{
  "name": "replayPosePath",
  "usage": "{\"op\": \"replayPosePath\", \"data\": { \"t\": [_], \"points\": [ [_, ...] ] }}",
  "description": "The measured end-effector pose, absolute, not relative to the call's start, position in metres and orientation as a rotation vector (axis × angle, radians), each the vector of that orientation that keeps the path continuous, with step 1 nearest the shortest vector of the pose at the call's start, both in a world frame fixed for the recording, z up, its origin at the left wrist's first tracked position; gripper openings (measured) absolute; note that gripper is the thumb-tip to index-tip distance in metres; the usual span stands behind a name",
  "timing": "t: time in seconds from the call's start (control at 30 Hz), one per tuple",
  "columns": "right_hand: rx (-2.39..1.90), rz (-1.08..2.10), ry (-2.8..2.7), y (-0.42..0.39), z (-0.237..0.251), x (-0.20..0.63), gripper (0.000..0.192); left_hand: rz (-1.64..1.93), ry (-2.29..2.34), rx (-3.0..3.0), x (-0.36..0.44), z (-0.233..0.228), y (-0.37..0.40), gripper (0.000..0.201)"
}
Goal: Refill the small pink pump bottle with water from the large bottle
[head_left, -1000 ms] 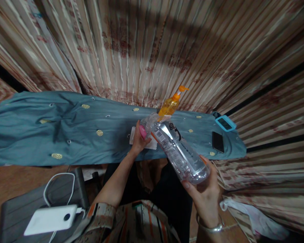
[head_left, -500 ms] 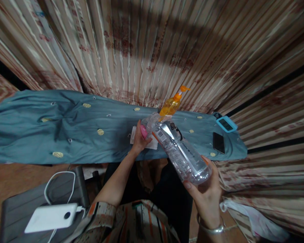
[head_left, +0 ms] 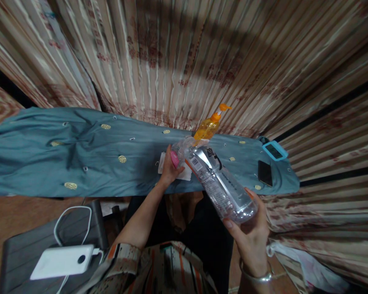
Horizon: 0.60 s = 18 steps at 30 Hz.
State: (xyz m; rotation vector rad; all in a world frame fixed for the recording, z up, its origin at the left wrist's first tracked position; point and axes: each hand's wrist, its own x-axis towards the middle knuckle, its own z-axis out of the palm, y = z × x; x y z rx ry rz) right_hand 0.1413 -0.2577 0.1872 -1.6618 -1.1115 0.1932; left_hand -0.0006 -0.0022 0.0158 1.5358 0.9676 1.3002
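Note:
My right hand (head_left: 248, 234) grips the base of a clear plastic bottle (head_left: 218, 183), which is tilted with its neck pointing up and left. My left hand (head_left: 169, 170) holds the bottle's pink cap (head_left: 173, 158) at the neck. Under my left hand a white paper (head_left: 184, 173) lies on the blue cloth (head_left: 79, 155) covering the table. An orange pump bottle (head_left: 208, 125) stands just behind the clear bottle's neck.
A black phone (head_left: 265, 172) and a blue-framed device (head_left: 274, 150) lie at the cloth's right end. A white power bank (head_left: 62, 261) with a white cable rests on a grey seat at lower left. Striped curtains hang behind. A white bag (head_left: 306, 261) lies at lower right.
Both hands keep their hold on the bottle and cap; only a slight shift of view to the right.

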Motion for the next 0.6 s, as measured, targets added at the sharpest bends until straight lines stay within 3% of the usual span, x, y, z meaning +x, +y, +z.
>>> {"op": "replayPosePath", "data": {
  "t": [0.6],
  "points": [
    [-1.655, 0.163, -1.145, -0.2565, 0.1906, 0.1441, 0.083, 1.307, 0.953, 1.499, -0.0006, 0.0164, -0.0022, 0.124]
  ]
}}
